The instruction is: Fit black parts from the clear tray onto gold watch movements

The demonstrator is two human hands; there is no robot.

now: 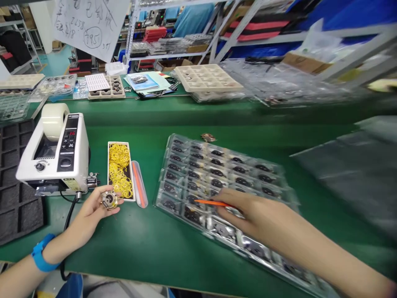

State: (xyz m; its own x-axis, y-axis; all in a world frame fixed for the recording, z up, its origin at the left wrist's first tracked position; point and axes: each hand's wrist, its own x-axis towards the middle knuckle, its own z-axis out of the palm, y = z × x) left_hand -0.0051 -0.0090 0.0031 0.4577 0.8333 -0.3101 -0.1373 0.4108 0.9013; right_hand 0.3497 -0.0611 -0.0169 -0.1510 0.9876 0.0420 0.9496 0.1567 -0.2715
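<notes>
Now: left hand (89, 209) pinches a small round brass part (109, 200) at seven o'clock, just beside the rubber-band box (119, 169). Right hand (248, 213), fingers closed on an orange stick (211, 203), has its tip over the clear tray (223, 165) at five o'clock. Seemingly parts handled singly; the close-set pockets call for a steady tip.

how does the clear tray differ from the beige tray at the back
The clear tray is see-through, its pockets holding dark parts; the beige tray is opaque, its pockets seemingly empty. The clear tray lies under the right hand; the beige tray lies far across the table. Both have gridded pockets.
</notes>
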